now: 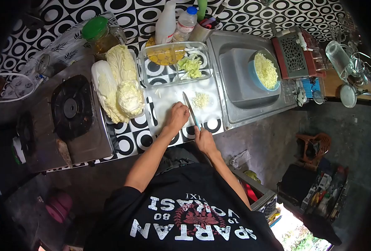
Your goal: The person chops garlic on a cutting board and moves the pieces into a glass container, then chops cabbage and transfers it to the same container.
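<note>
My right hand grips the light-blue handle of a kitchen knife, whose blade points away from me over a pale cutting board. Just left of the blade, my left hand rests on the board with its fingers curled together. What those fingers hold, if anything, is hidden beneath them. To the right of the blade lies a small pile of finely chopped pale vegetable. Behind the board, a clear divided container holds green-white leafy pieces in one section.
Whole napa cabbages sit at left, beside a gas stove. A metal sink at right carries a blue bowl of shredded pale vegetable. Bottles and a green-lidded jar stand behind.
</note>
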A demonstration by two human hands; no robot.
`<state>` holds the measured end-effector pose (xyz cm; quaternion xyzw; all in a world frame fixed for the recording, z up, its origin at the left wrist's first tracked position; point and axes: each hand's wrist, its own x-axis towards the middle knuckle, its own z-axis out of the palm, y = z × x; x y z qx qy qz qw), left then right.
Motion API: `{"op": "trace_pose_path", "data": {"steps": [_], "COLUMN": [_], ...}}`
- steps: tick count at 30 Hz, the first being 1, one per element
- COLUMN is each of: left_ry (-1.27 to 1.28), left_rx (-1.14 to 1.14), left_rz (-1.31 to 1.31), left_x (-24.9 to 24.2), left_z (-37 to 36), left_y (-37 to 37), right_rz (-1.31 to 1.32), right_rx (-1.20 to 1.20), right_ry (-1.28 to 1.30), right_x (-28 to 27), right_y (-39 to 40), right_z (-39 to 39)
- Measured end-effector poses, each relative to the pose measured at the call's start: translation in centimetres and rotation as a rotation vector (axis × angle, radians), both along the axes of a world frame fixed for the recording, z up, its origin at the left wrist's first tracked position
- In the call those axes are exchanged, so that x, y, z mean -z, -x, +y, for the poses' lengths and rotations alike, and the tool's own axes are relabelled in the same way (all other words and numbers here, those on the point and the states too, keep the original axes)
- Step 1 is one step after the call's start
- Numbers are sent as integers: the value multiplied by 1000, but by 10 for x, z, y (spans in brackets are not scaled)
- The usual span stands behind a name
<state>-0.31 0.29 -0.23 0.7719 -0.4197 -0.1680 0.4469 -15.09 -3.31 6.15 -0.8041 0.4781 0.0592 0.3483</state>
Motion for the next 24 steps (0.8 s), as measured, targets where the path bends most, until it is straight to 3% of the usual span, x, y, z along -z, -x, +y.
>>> {"op": "trace_pose_path", "data": {"steps": [7,10,13,15,21,24], "left_ry": [27,60,29,-37,-134,-204], "left_rx": [19,17,-131,-296,-362,-418], "left_rz": [-14,98,34,-82,-91,-71], "left_x": [7,-1,-18,-25,-11,-18], "left_z": [4,6,23,30,31,24], "left_y": [-1,-11,-29,-44,-64,-64], "right_rz": [9,28,-30,-45,-80,-55], "right_rx": [79,98,140,11,147,13], "right_ry": [13,-12,-73,2,2,-26], "right_x": [13,0,-10,3,13,12], "right_y": [3,0,9,23,32,32], "right_z": [22,13,20,33,18,5]}}
